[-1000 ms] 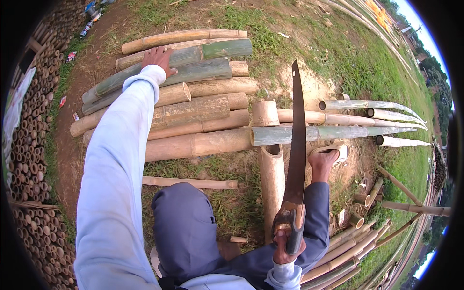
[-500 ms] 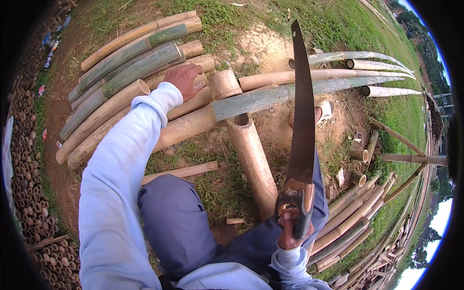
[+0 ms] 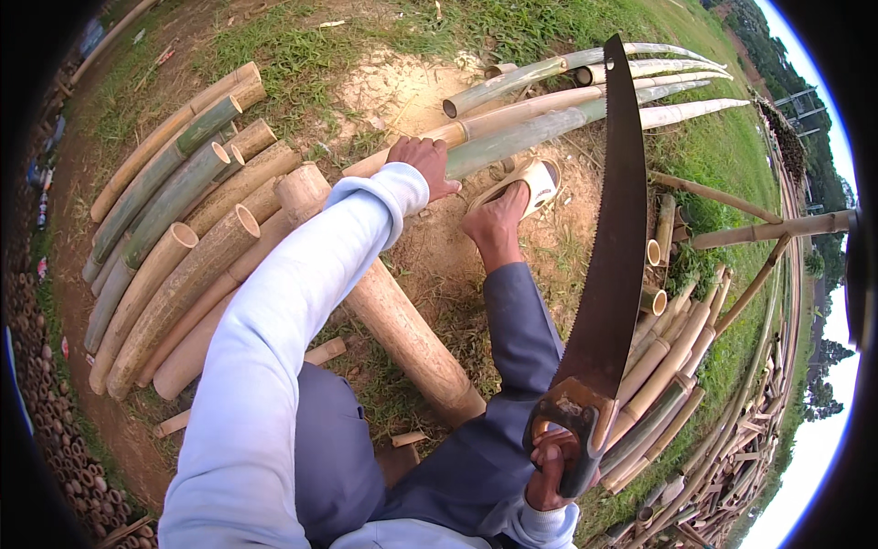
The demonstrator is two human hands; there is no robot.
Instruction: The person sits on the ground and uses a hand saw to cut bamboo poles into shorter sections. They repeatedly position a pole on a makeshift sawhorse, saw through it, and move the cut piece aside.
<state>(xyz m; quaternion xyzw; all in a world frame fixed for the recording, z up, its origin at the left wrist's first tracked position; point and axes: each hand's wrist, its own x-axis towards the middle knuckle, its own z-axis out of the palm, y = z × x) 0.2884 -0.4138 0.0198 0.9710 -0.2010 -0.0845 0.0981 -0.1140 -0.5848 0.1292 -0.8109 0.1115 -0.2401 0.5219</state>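
Gripping the saw point(image 3: 615, 247), the closed right hand point(image 3: 552, 468) is pointing it far, probably for clearance; the left hand point(image 3: 423, 168), loosely spread, is covering the left end of the far green pole point(image 3: 530, 136).

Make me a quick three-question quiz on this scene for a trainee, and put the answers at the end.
1. Which hand holds the saw?
2. True or false: the saw's tip points back toward the wearer's body.
3. What colour is the sandal strap: (a) red, (b) cream or (c) blue?

Key:
1. The right hand.
2. False; it points away from the body.
3. (b) cream.
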